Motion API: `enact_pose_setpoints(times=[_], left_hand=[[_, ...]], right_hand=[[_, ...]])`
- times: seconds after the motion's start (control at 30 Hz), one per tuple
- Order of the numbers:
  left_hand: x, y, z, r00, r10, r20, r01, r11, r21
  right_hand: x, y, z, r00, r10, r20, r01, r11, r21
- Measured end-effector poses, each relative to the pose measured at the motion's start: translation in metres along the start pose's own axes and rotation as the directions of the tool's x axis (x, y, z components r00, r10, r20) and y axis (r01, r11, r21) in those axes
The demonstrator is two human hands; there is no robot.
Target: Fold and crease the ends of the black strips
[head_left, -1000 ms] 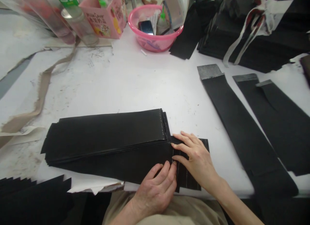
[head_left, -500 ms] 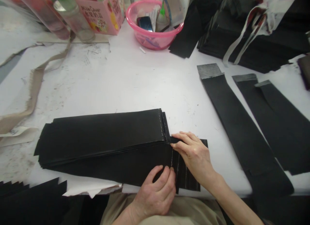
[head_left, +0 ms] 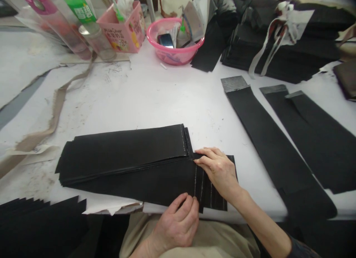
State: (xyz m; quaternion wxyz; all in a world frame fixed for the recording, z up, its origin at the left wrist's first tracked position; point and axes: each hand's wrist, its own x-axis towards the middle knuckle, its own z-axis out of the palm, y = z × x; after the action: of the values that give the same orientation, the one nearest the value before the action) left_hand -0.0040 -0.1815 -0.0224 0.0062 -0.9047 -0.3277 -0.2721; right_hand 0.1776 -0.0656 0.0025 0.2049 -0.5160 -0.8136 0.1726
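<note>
A stack of black strips (head_left: 128, 150) lies on the white table, with a pale stitched line near its right end. Below it, a lower black strip (head_left: 139, 184) slants toward the table's front edge. My left hand (head_left: 180, 219) has its fingers closed on this strip's lower edge near the right end. Higher up, my right hand (head_left: 218, 169) pinches the strip's upper corner, beside the stack's lower right corner. Under my right hand lie more black pieces (head_left: 219, 198) with pale lines across them.
Long black strips (head_left: 272, 139) lie at the right. Behind stand a pink basin (head_left: 175, 54), a pink box (head_left: 125, 35), a glass jar (head_left: 98, 43) and a tied black bundle (head_left: 283, 50). A beige cloth band (head_left: 57, 109) runs along the left.
The view has shifted, showing more of the table's back. Both hands keep nearly the same places on the strip, my left hand slightly lower along its edge.
</note>
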Motion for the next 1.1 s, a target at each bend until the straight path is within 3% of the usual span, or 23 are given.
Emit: enact_pose_setpoints(times=[0.3, 0.43, 0.57, 0.77, 1.1], left_hand=[[-0.002, -0.001, -0.008, 0.999, -0.045, -0.016, 0.042, 0.986, -0.164], [0.008, -0.008, -0.016, 0.992, -0.102, 0.071, 0.117, 0.962, -0.246], [0.032, -0.023, -0.021, 0.962, -0.227, 0.151, 0.248, 0.958, -0.141], [0.051, -0.038, -0.012, 0.959, -0.127, 0.253, 0.126, 0.992, 0.023], [0.04, -0.033, -0.01, 0.953, -0.033, 0.303, 0.042, 0.999, -0.021]], right_hand=[[-0.003, 0.004, -0.006, 0.999, -0.014, 0.038, 0.012, 0.999, 0.053], [-0.003, 0.007, -0.011, 0.995, -0.046, 0.09, 0.04, 0.997, 0.064], [-0.003, 0.007, -0.014, 0.991, -0.042, 0.13, 0.035, 0.998, 0.056], [-0.004, 0.006, -0.013, 0.989, -0.024, 0.144, 0.019, 0.999, 0.037], [0.0, 0.003, -0.012, 0.989, -0.03, 0.142, 0.028, 1.0, 0.012]])
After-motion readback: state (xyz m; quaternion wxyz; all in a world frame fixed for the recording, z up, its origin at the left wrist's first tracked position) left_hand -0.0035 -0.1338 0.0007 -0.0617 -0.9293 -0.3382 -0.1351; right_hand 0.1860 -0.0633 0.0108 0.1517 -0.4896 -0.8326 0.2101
